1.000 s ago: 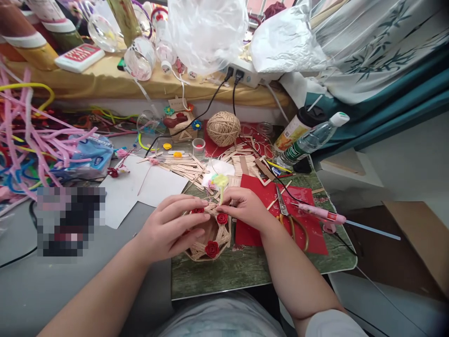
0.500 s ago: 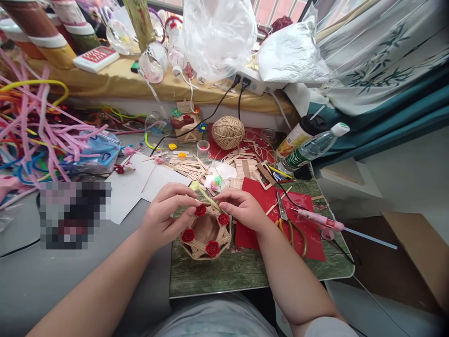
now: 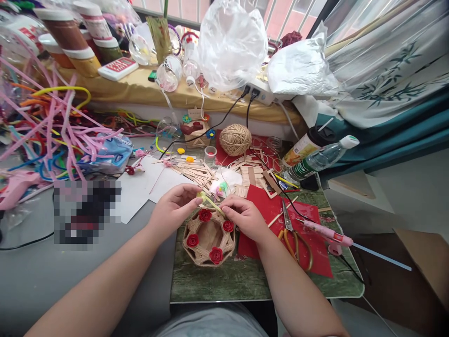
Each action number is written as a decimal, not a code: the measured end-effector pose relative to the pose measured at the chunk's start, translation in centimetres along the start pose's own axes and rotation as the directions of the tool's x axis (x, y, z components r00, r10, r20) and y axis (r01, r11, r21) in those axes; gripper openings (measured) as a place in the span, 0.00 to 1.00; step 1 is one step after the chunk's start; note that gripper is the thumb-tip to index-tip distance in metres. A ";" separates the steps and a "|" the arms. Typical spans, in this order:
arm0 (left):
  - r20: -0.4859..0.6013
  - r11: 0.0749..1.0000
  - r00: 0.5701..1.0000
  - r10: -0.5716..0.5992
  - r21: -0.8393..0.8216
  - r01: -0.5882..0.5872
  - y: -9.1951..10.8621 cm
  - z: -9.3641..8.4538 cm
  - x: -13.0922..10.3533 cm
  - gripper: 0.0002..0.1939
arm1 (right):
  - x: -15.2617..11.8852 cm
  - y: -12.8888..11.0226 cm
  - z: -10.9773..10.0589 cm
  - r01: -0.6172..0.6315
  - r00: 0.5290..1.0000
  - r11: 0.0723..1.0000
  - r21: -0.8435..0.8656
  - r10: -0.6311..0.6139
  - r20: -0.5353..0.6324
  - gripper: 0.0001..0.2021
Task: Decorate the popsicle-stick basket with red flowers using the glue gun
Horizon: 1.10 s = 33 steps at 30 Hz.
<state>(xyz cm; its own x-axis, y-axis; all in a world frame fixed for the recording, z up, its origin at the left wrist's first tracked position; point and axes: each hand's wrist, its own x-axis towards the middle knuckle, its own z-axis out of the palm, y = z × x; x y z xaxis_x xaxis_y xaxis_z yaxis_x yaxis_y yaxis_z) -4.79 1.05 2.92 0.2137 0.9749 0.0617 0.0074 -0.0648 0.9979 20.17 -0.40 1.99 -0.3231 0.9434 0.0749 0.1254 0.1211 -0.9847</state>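
Observation:
A pale yellow strip [image 3: 211, 203] stretches between both hands, bunched or curled at its left end. My left hand [image 3: 177, 206] pinches that curled end between thumb and fingers. The strip's other end is held in the closed fingers of my right hand [image 3: 242, 214]. Just below the hands sits an eight-sided basket [image 3: 189, 255] wound with twine, with red paper roses on its rim, among them one rose [image 3: 216, 255] at the front. Its wooden bottom shows inside. Whether the fingers touch the basket's far rim, I cannot tell.
Right of my hand, scissors [image 3: 290, 229] lie on red sheets [image 3: 252, 243] beside a pink glue gun [image 3: 326, 232]. Behind are craft sticks [image 3: 196, 171], a twine ball [image 3: 235, 139] and a water bottle [image 3: 317, 161]. Pipe cleaners [image 3: 66, 126] heap up at left.
The view has shifted, so everything sits further right and slightly lower. The strip's left end now looks bunched at my left fingertips, and the right fingers have closed more on it.

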 end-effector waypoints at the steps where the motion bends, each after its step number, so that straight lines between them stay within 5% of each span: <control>1: -0.004 0.999 1.000 -0.025 -0.045 0.025 0.2 0.1 0.0 0.16 | 0.0 -0.1 0.1 0.003 1.000 1.000 0.002 -0.003 -0.004 0.12; 8: 0.064 0.979 0.997 -0.050 -0.195 0.062 0.9 0.3 -0.5 0.13 | -0.3 -0.2 0.2 0.001 1.000 0.998 0.069 -0.001 -0.002 0.08; 13: -0.085 0.987 0.996 -0.023 -0.160 0.009 0.2 -0.2 -0.1 0.09 | -0.5 0.5 -0.1 0.000 0.962 0.946 0.325 0.088 -0.257 0.09; 17: -0.149 0.990 0.989 -0.018 -0.141 -0.003 -0.4 -0.4 0.1 0.10 | -0.7 0.7 0.0 0.043 0.940 0.963 0.268 0.052 -0.338 0.09; 24: -0.128 0.987 0.991 -0.035 -0.159 0.014 -0.6 -0.4 -0.2 0.10 | -1.0 0.9 -0.2 0.113 0.948 0.967 0.230 -0.035 -0.318 0.06; 28: -0.127 0.986 0.991 -0.032 -0.164 0.011 -0.5 -0.3 -0.2 0.10 | -1.2 0.0 -0.1 0.107 0.988 0.985 0.136 -0.090 -0.129 0.03; 33: -0.079 0.983 0.997 -0.025 -0.182 0.010 -0.5 0.0 -0.3 0.08 | -1.3 -0.7 0.4 0.034 0.994 0.992 0.119 -0.021 -0.104 0.03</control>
<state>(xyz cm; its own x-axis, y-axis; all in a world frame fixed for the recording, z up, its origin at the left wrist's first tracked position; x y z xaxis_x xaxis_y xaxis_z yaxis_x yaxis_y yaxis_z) -4.89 0.79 2.39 0.1352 0.9901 0.0379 -0.1680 -0.0148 0.9857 20.15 -1.81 2.53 -0.2264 0.9676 0.1120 0.0022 0.1155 -0.9933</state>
